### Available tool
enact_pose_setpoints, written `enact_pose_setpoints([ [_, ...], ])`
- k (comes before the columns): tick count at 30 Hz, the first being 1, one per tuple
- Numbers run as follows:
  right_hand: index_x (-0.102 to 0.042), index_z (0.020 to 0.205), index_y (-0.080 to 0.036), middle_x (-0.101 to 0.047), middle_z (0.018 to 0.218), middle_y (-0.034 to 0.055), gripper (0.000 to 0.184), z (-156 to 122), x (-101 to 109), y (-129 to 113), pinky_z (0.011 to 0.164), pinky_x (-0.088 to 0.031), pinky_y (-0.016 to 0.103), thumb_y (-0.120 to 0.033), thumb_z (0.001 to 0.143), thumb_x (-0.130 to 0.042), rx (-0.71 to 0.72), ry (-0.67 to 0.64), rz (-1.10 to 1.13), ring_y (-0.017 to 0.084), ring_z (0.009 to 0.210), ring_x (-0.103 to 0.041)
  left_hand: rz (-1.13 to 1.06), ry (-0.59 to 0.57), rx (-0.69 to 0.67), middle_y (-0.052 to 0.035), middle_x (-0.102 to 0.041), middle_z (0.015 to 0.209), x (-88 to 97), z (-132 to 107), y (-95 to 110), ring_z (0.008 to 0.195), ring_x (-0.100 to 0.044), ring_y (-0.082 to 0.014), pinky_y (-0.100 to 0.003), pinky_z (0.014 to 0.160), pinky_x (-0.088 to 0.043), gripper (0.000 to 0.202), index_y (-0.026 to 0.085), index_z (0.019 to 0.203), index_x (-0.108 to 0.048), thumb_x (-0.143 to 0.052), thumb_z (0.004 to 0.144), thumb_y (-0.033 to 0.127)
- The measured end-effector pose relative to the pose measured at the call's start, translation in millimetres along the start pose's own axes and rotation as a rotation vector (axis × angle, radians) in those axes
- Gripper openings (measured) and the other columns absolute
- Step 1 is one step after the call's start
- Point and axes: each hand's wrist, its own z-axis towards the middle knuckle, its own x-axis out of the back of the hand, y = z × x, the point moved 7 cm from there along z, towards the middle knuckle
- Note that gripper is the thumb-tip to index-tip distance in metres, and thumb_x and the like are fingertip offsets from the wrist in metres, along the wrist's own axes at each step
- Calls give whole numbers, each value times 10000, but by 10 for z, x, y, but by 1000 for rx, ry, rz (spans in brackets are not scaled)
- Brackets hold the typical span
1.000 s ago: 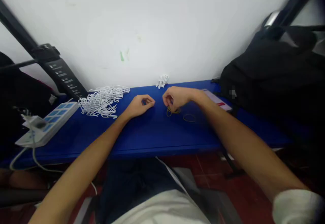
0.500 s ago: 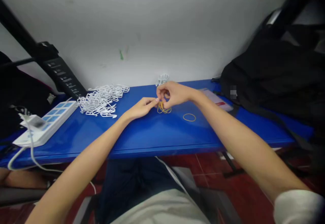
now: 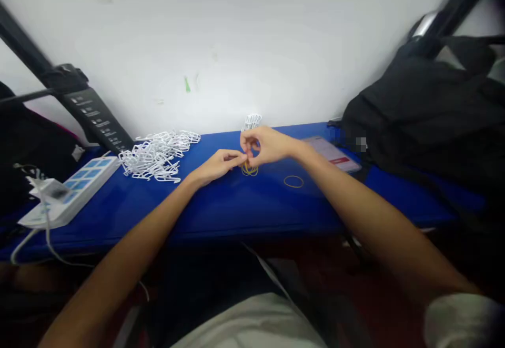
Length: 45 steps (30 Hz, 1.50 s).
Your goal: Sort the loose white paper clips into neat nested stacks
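Yellow rubber bands (image 3: 250, 170) hang in a small bunch below the meeting fingertips of both hands. My left hand (image 3: 221, 166) comes in from the left, thumb and fingers pinched together at the bunch. From the right, my right hand (image 3: 265, 146) is curled, its thumb and index finger closed at the same bunch. Exactly which strands each hand grips is hidden by the fingers. A single loose rubber band (image 3: 293, 181) lies on the blue table to the right. Behind my right hand stands a small row of white wire hooks (image 3: 251, 121).
A tangled pile of white wire hooks (image 3: 155, 156) lies left on the blue table (image 3: 236, 211). Farther left is a white power strip (image 3: 71, 192) with cables. A clear plastic case (image 3: 333, 154) and a black bag (image 3: 426, 106) are at right. A white wall (image 3: 236, 37) rises behind.
The fingertips of my right hand have shifted slightly left, and the bunch of rubber bands moved left with them. My left hand has barely moved. The wall looks brighter and the foreground darker.
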Motion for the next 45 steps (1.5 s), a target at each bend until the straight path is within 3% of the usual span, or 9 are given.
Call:
enact_pose_setpoints([
  [8, -666, 889, -171, -731, 776, 12, 292, -7, 64, 35, 638, -407, 259, -284, 681, -837, 49, 58, 36, 134, 679, -596, -109, 1, 14, -107, -826, 1094, 40, -13, -10, 969, -712, -222, -293, 744, -435, 416, 175, 1083, -839, -743, 906, 539],
  [14, -684, 967, -173, -727, 920, 36, 375, -2, 100, 106, 671, -425, 270, -378, 709, -863, 59, 103, -33, 142, 745, -565, -205, 77, 12, -118, -822, 1072, 117, -6, -50, 914, -716, -218, -296, 700, -423, 420, 160, 1113, -811, -840, 836, 475],
  [19, -524, 1229, -206, -733, 1018, 29, 558, 5, -58, 242, 658, -467, 262, -358, 776, -812, -69, 21, 227, 129, 725, -605, -269, 130, 16, -41, -804, 879, 171, 10, -89, 745, -693, -159, -264, 646, -408, 449, 187, 1138, -708, -880, 806, 437],
  [25, -410, 1281, -253, -749, 931, -19, 755, 8, -139, 272, 553, -433, 215, -217, 672, -854, -153, 17, 412, 100, 608, -589, -369, 110, -60, -10, -790, 859, 164, 25, -50, 811, -761, -180, -324, 847, -551, 526, 194, 1099, -586, -934, 741, 358],
  [29, -414, 1280, -250, -749, 851, -27, 749, 17, -178, 279, 569, -453, 217, -191, 672, -847, -162, 13, 487, 114, 614, -636, -309, 121, -143, -3, -782, 844, 195, 18, -10, 784, -757, -182, -311, 779, -529, 533, 218, 1112, -515, -899, 774, 364],
  [33, -425, 1275, -247, -734, 828, -40, 747, 44, -233, 280, 607, -490, 226, -204, 667, -857, -158, 15, 553, 121, 647, -670, -79, 179, -239, 14, -757, 820, 255, -23, 87, 712, -672, -149, -286, 684, -422, 514, 224, 1101, -493, -877, 783, 347],
  [38, -415, 1278, -250, -698, 789, -74, 693, 72, -207, 269, 653, -524, 240, -191, 706, -802, -130, 45, 592, 129, 688, -678, 119, 212, -346, 23, -719, 828, 264, -71, 189, 777, -655, -160, -298, 730, -389, 498, 229, 1111, -478, -853, 786, 277],
  [45, -447, 1297, -230, -696, 789, -57, 702, 26, -255, 238, 612, -492, 207, -210, 713, -835, -139, -37, 503, 125, 675, -678, 106, 218, -359, 32, -715, 843, 245, -72, 194, 804, -665, -167, -310, 763, -405, 518, 243, 1142, -453, -834, 792, 263],
])
